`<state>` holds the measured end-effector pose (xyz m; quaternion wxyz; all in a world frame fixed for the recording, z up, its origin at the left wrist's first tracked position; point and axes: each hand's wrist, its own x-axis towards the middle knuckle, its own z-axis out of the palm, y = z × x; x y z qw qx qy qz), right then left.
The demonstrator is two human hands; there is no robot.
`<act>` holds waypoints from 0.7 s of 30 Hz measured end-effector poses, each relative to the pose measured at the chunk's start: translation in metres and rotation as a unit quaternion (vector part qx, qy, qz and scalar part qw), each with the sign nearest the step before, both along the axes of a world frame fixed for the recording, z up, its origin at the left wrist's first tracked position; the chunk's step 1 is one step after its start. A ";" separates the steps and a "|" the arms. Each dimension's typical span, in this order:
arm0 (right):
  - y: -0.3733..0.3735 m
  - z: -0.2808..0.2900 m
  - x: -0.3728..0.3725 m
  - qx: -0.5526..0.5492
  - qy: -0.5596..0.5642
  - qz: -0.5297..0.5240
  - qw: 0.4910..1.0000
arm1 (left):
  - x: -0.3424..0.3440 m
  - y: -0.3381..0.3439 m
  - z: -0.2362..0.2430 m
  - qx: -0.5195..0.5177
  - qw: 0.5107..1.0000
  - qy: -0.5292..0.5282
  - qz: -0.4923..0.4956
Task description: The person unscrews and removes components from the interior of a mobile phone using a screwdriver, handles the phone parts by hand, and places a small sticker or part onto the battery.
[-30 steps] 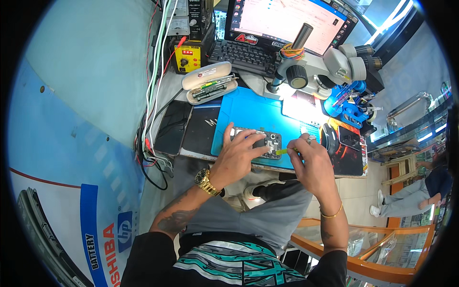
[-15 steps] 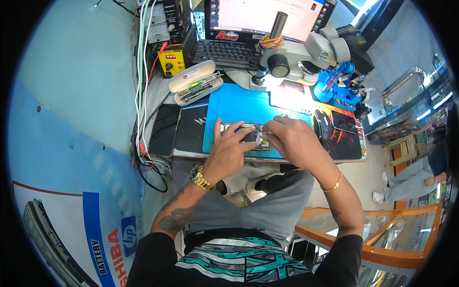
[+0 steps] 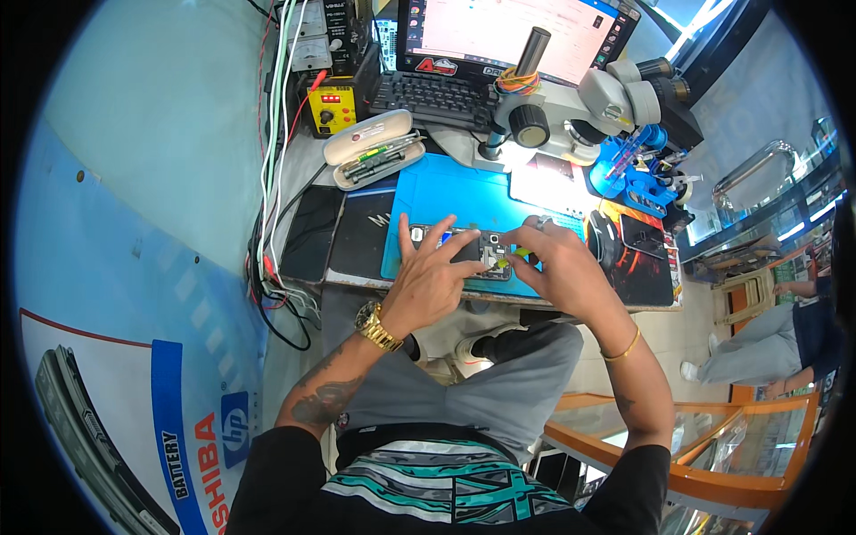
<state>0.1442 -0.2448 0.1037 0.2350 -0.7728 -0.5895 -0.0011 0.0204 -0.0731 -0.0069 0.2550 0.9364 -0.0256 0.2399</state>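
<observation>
An opened phone (image 3: 489, 251) with its inner parts bare lies lengthwise on the blue work mat (image 3: 428, 192), near the table's front edge. My left hand (image 3: 428, 278) rests over the phone's left half with fingers spread, touching it and hiding part of it. At the phone's right end, my right hand (image 3: 563, 267) pinches a small yellow-green tool (image 3: 503, 264) between thumb and fingers. The tool's tip is over the phone's exposed board; its exact kind is too small to tell.
A tool case (image 3: 374, 152) holding several slim tools lies open beyond the mat's left corner. A microscope (image 3: 611, 98) stands behind the mat, before a keyboard (image 3: 432, 96) and monitor. To the right are a black mouse (image 3: 604, 234) and blue holders (image 3: 624, 174). Cables hang at left.
My right hand has shifted slightly right and turned, so the yellow-green tool shows more between its fingers. My left hand stays spread on the phone. The view has moved a little.
</observation>
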 end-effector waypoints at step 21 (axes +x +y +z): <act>0.000 0.002 -0.003 0.002 0.008 0.042 0.999 | 0.000 0.001 -0.001 0.001 1.000 0.003 -0.003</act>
